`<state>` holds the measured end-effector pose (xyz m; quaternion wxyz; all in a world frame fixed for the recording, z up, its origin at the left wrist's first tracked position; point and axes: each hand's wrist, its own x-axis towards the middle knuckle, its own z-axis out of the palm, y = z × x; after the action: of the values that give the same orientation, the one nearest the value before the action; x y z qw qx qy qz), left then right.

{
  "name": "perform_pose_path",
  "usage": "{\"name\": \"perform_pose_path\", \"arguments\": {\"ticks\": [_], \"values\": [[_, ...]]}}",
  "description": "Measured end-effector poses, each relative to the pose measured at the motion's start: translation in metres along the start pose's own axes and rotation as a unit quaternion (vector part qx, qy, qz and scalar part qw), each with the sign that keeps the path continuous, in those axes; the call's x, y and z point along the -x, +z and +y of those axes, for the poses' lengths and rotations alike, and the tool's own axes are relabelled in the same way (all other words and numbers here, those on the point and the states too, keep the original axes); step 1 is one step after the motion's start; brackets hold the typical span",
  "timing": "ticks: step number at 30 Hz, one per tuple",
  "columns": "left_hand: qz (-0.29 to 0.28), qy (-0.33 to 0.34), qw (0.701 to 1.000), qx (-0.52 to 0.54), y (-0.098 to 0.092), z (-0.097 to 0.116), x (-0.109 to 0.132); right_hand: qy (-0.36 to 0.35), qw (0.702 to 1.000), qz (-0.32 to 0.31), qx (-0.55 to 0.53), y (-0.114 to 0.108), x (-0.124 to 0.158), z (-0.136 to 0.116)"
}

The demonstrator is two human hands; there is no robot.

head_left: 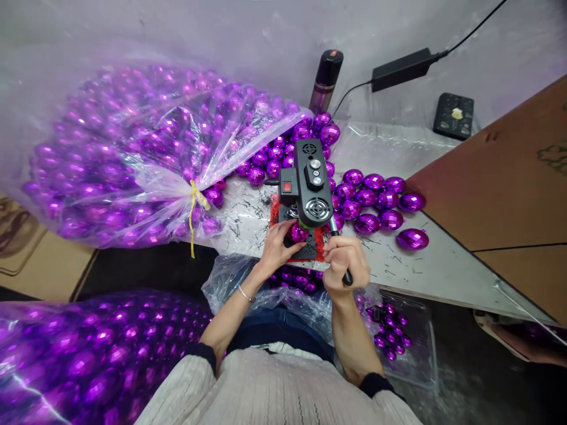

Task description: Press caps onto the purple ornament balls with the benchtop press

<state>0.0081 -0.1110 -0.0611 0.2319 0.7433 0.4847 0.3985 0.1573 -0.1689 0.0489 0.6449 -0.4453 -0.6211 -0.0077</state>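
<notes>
A small black bench machine with a red switch stands on a red base at the table's front edge. My left hand is closed round a purple faceted ornament and holds it under the machine's head. My right hand grips the machine's black lever handle. Loose purple ornaments lie in a cluster to the right of the machine and behind it.
A large tied clear bag of purple ornaments fills the table's left. Another bag sits at lower left, a third on my lap. A dark bottle, a power adapter, a black device and cardboard lie behind and right.
</notes>
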Motion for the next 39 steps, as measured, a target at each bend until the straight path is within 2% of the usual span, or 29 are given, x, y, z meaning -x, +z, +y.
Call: {"name": "perform_pose_path", "arguments": {"ticks": [6,17,26,30,33,36,39], "values": [[0.014,0.015,0.999,0.025,0.011,-0.008,0.005,-0.002,1.0,0.0,0.003,0.0,0.001,0.0],[-0.008,-0.022,0.998,0.049,0.008,-0.005,0.007,-0.04,0.998,0.051,0.018,0.013,0.035,0.027],[-0.01,-0.028,0.998,0.048,0.008,-0.005,0.007,-0.025,0.996,0.063,-0.054,0.024,0.047,0.038],[-0.01,-0.022,0.999,0.048,0.009,-0.006,0.006,-0.043,0.995,0.058,-0.062,0.026,0.052,0.042],[-0.008,-0.018,0.999,0.046,0.011,-0.007,0.005,-0.024,0.997,0.052,-0.043,0.022,0.046,0.035],[-0.014,-0.015,0.999,0.038,0.01,-0.007,0.004,0.021,0.997,0.061,-0.03,0.016,0.028,0.018],[-0.017,0.031,0.999,0.035,0.006,-0.009,0.014,0.037,0.997,0.06,-0.018,0.011,0.007,0.002]]}}
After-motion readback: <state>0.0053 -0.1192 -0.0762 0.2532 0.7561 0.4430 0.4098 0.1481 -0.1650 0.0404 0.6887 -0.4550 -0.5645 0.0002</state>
